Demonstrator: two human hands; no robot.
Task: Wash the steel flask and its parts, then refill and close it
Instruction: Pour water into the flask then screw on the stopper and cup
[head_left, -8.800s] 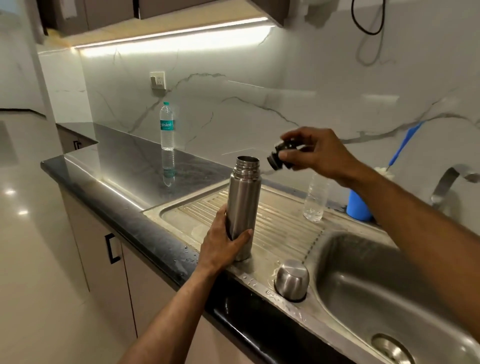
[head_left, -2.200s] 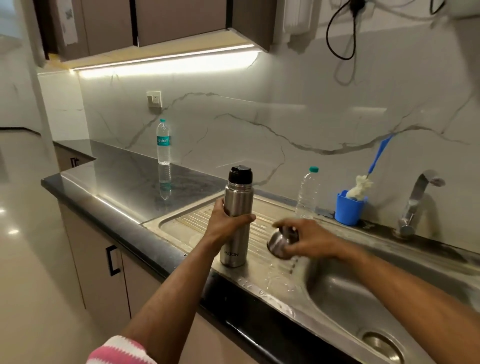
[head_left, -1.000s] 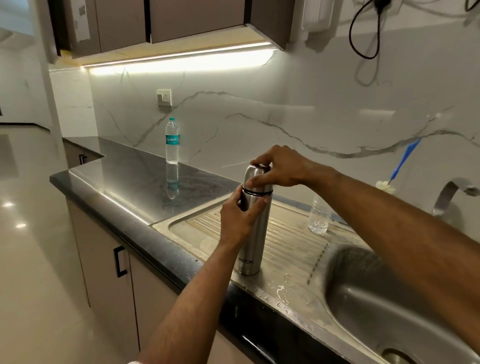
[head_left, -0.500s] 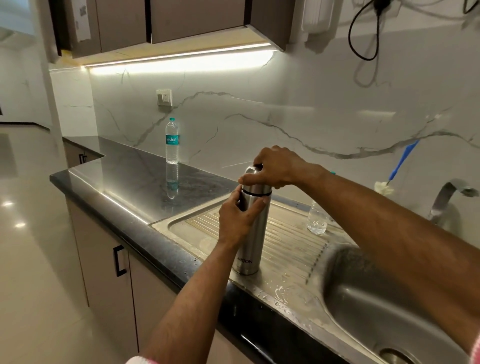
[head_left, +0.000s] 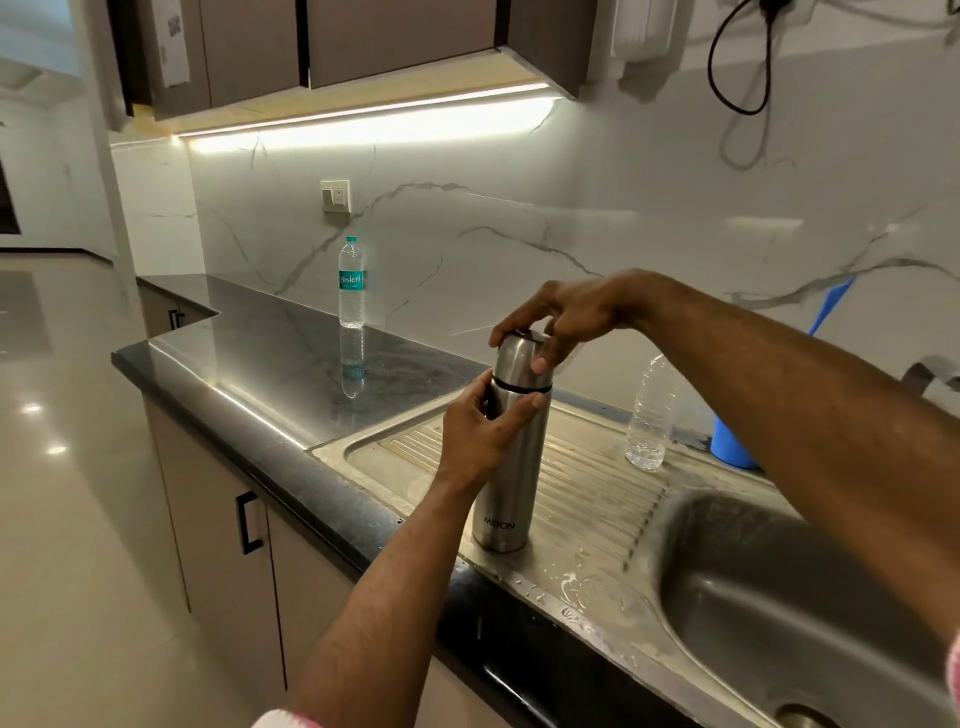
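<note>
Nearest the camera, the wet front rim of the steel drainboard (head_left: 587, 582) carries beads of water, with the sink (head_left: 779, 597) to its right. Just behind that rim the flask (head_left: 506, 483) stands upright on the ribbed drainboard, its MILTON lettering low on the body. The left hand (head_left: 480, 439) wraps round the flask's upper body — fingers and thumb curled just below the dark ring under the cap (head_left: 519, 358). The right hand (head_left: 561, 317) comes in from above and grips the cap, fingertips on its top edge and thumb pressed on its side; the cap sits on the flask's neck. Further back on the drainboard, right of the flask and apart from it, stands a clear bottle (head_left: 649, 415), its top hidden by the right arm, and beside it a blue cup (head_left: 730, 447) near the wall. Farther still, on the dark counter (head_left: 270, 374) to the left, a labelled bottle (head_left: 351, 283) stands upright — close to the marble wall, below a socket (head_left: 335, 196).
</note>
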